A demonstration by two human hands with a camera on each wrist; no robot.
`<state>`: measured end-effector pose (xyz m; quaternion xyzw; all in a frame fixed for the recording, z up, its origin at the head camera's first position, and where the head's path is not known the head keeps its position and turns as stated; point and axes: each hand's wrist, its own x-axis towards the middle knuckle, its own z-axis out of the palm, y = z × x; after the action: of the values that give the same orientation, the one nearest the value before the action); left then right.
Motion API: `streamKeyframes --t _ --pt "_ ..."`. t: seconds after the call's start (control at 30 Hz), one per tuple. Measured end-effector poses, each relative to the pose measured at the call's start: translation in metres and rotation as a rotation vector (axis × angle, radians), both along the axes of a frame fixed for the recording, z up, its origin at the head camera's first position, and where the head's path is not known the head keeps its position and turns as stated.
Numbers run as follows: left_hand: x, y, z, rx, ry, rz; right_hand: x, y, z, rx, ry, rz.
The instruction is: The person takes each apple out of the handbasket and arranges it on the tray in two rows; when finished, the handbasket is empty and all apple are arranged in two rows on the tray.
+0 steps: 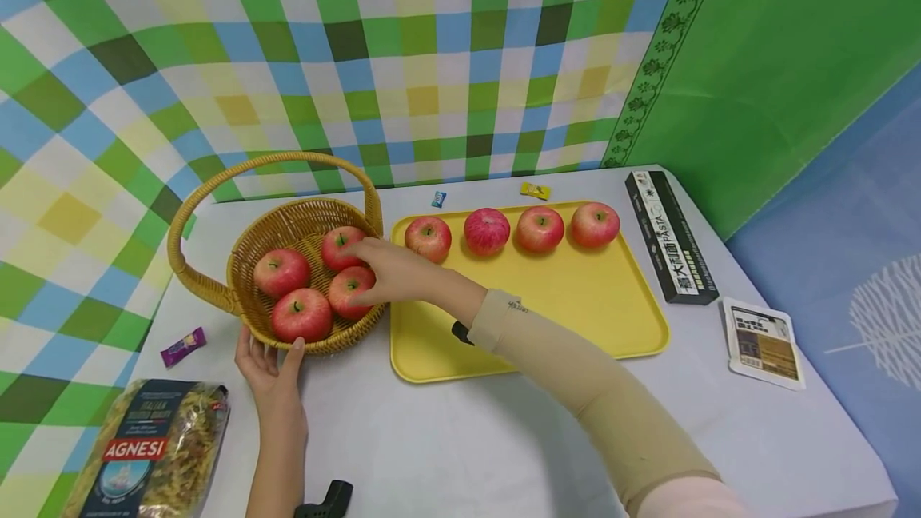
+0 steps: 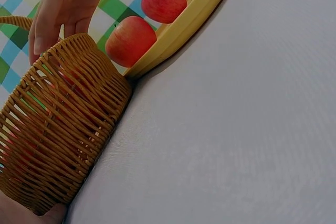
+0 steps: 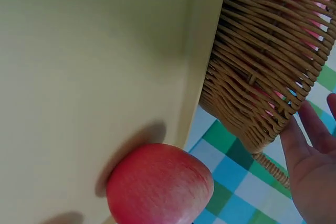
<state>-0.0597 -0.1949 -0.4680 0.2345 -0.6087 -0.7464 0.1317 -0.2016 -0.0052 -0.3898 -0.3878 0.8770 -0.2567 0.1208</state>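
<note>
A wicker basket (image 1: 237,278) with a tall handle stands at the left and contains several red apples (image 1: 302,315). My left hand (image 1: 268,370) holds the basket's near side, its thumb and fingers spread against the woven wall. Over the basket's right rim reaches my right hand (image 1: 396,270), fingers spread above the two right-hand apples. The thumb is beside the nearer apple (image 1: 348,291), and the fingertips overlap the farther apple (image 1: 338,245). In the right wrist view the palm (image 3: 315,182) looks bare; the basket wall partly hides the fingertips.
A yellow tray (image 1: 532,302) beside the basket bears a row of several apples (image 1: 540,229) along its back. Right of it lie a black pasta box (image 1: 672,238) and a flat packet (image 1: 763,342). A pasta bag (image 1: 147,446) and purple sweet (image 1: 183,347) lie left.
</note>
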Motion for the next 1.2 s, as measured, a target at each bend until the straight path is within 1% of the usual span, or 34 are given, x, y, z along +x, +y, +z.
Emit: streamKeyframes --t 0.13,0.33,0.53,0.63,0.87,0.97,1.07,1.2 --pt "0.001 0.001 0.000 -0.005 -0.006 0.001 -0.005 -0.009 -0.002 0.073 0.015 0.026" --pt "0.002 0.002 0.001 -0.009 -0.025 0.000 -0.009 -0.020 -0.006 0.106 0.021 0.076" --pt "0.001 0.001 0.000 -0.002 -0.018 0.001 -0.007 -0.027 -0.010 0.202 0.106 0.095" --pt "0.001 0.001 0.000 0.000 -0.019 0.002 -0.006 -0.028 -0.012 0.229 0.135 0.093" --pt "0.001 0.000 0.001 -0.007 -0.016 0.004 -0.005 -0.029 -0.014 0.232 0.152 0.069" --pt "0.000 0.000 0.001 -0.007 -0.017 0.001 -0.005 -0.029 -0.014 0.217 0.156 0.063" --pt "0.000 0.000 0.002 -0.005 -0.020 -0.001 -0.005 -0.028 -0.015 0.176 0.149 0.052" --pt "0.000 0.000 0.001 -0.010 -0.020 -0.002 -0.005 -0.024 -0.012 0.089 0.128 0.030"
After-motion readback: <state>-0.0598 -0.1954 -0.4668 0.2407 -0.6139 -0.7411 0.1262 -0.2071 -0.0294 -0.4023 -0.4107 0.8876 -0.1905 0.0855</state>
